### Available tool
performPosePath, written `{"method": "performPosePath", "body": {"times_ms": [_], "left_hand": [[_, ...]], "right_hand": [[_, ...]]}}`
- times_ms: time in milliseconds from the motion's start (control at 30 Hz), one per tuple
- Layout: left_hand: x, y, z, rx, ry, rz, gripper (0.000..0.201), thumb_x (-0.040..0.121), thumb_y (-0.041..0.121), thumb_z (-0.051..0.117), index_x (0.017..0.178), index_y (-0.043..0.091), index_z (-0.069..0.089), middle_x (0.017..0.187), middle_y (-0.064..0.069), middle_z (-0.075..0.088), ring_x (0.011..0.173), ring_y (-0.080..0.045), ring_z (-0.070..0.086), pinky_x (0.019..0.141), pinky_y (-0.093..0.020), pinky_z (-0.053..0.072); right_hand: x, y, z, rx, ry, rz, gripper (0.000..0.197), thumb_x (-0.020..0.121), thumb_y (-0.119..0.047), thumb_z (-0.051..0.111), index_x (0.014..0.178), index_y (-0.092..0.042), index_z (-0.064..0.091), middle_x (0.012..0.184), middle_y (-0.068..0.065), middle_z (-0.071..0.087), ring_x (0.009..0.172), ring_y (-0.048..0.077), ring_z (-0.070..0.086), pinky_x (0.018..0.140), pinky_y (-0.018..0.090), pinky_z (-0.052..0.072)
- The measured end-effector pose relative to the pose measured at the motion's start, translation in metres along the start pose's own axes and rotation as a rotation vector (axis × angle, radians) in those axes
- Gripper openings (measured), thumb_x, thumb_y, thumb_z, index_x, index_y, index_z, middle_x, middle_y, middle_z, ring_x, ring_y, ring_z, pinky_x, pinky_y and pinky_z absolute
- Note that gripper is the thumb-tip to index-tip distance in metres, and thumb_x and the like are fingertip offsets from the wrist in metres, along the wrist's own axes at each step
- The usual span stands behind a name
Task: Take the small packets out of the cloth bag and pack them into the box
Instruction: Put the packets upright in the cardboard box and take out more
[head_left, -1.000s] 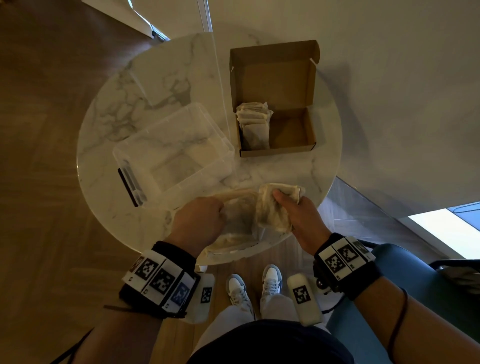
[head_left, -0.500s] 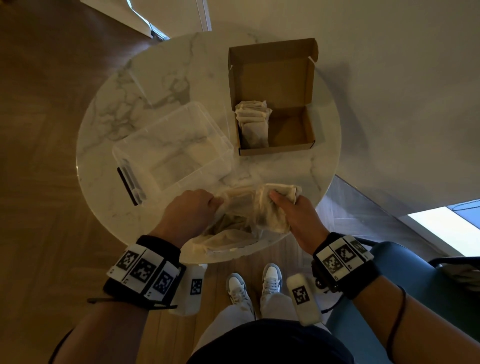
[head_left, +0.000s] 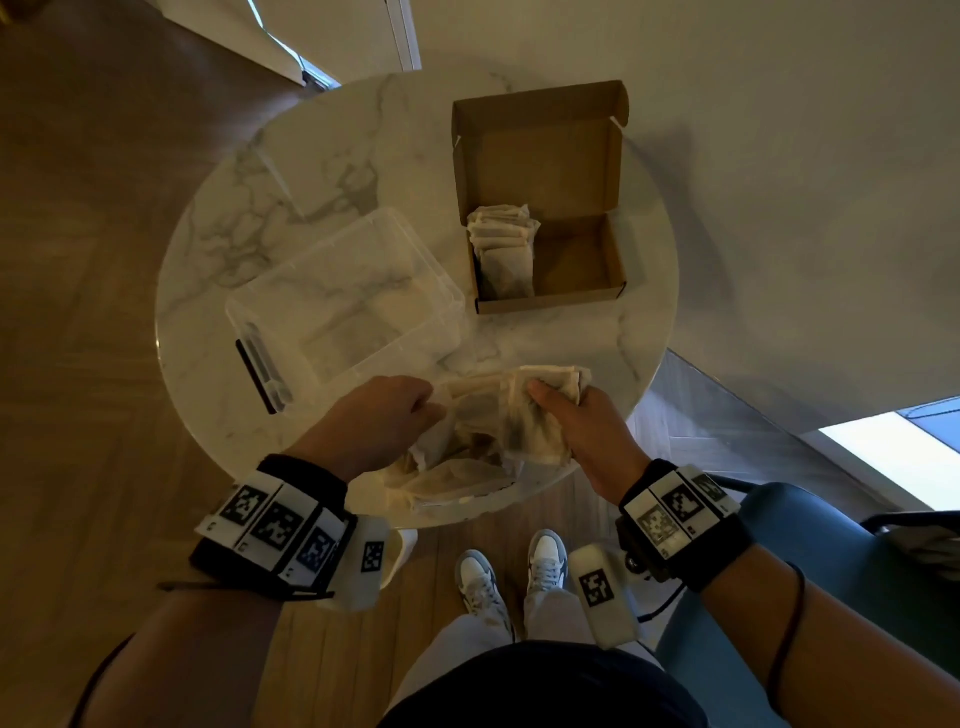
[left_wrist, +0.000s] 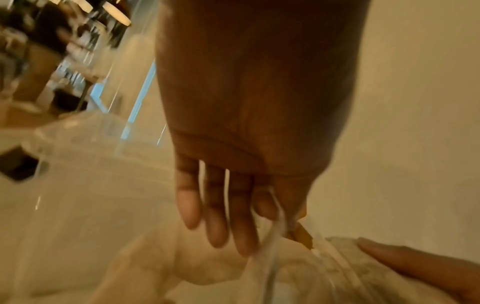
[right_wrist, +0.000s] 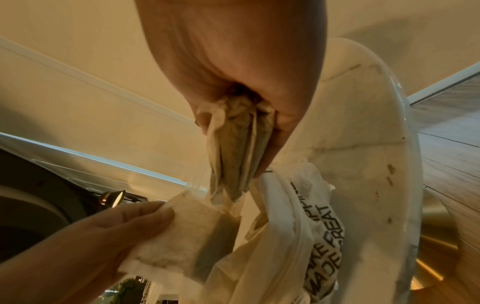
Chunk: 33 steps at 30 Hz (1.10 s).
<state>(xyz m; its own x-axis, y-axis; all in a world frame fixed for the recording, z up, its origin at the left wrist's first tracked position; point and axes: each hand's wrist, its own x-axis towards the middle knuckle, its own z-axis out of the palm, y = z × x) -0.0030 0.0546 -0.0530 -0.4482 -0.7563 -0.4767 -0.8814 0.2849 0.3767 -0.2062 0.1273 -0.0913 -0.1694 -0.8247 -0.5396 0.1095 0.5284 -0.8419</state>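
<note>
A cream cloth bag (head_left: 457, 480) with black print (right_wrist: 311, 236) lies crumpled at the table's near edge. My right hand (head_left: 543, 397) grips a bundle of several small beige packets (right_wrist: 237, 148) just above the bag. My left hand (head_left: 434, 413) pinches one more packet (right_wrist: 189, 226) at the bag's left side, close to the right hand. The open cardboard box (head_left: 576, 254) stands at the far right of the table, with a stack of packets (head_left: 504, 249) filling its left part. The left wrist view is blurred; the left hand's fingers (left_wrist: 215, 207) show over pale cloth.
A clear plastic container (head_left: 348, 306) sits left of centre on the round marble table (head_left: 311, 156), just beyond my left hand. The wall stands close behind the box. A blue chair (head_left: 831, 571) is at my right, and my shoes (head_left: 514, 571) show below the table edge.
My left hand has shifted a little left and away while holding a packet at the bag. The bag's cloth has spread. My right hand keeps its bundle in about the same place.
</note>
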Motion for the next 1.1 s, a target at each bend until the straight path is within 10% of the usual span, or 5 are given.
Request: {"method": "performPosePath", "body": {"times_ms": [433,533,633,767,1100], "left_hand": [[-0.021,0.044,-0.024,-1.129,0.136,0.276,0.014,0.091,0.015,0.058,0.078,0.015,0.053,0.069,0.005,0.058,0.064,-0.009,0.054,0.058,-0.020,0.045],[-0.015,0.054,-0.022,-0.946,0.154,0.238,0.014,0.095,0.014,0.056,0.083,0.007,0.056,0.069,0.003,0.060,0.063,-0.006,0.053,0.060,-0.017,0.043],[-0.006,0.060,-0.011,-0.615,0.249,0.187,0.013,0.094,0.019,0.059,0.087,0.008,0.062,0.074,0.000,0.064,0.064,-0.002,0.055,0.061,-0.015,0.042],[0.001,0.064,-0.003,-0.532,0.347,0.121,0.010,0.091,0.023,0.062,0.085,0.016,0.066,0.080,0.006,0.064,0.075,-0.004,0.057,0.065,-0.017,0.042],[0.011,0.066,0.000,-0.658,0.414,0.031,0.008,0.088,0.025,0.066,0.086,0.018,0.068,0.085,0.006,0.063,0.075,-0.004,0.055,0.064,-0.014,0.040]], "right_hand": [[-0.006,-0.010,0.002,0.083,-0.077,0.064,0.023,0.098,0.001,0.036,0.107,-0.002,0.057,0.082,0.014,0.061,0.076,0.015,0.069,0.065,0.020,0.053],[-0.013,-0.016,0.003,0.230,-0.162,0.104,0.032,0.099,0.004,0.031,0.128,0.012,0.042,0.078,0.013,0.056,0.053,-0.005,0.063,0.050,0.010,0.047],[-0.012,-0.024,0.008,0.310,-0.182,0.150,0.038,0.102,-0.013,0.034,0.133,0.007,0.043,0.125,0.031,0.055,0.096,0.026,0.065,0.070,0.028,0.049],[-0.011,-0.025,0.007,0.424,-0.277,0.168,0.058,0.092,-0.054,0.027,0.111,-0.012,0.062,0.101,0.007,0.072,0.091,0.017,0.069,0.079,0.028,0.057],[-0.007,-0.017,0.005,0.266,-0.303,0.005,0.023,0.093,-0.023,0.054,0.112,-0.013,0.062,0.107,0.008,0.071,0.097,0.020,0.069,0.080,0.028,0.058]]}}
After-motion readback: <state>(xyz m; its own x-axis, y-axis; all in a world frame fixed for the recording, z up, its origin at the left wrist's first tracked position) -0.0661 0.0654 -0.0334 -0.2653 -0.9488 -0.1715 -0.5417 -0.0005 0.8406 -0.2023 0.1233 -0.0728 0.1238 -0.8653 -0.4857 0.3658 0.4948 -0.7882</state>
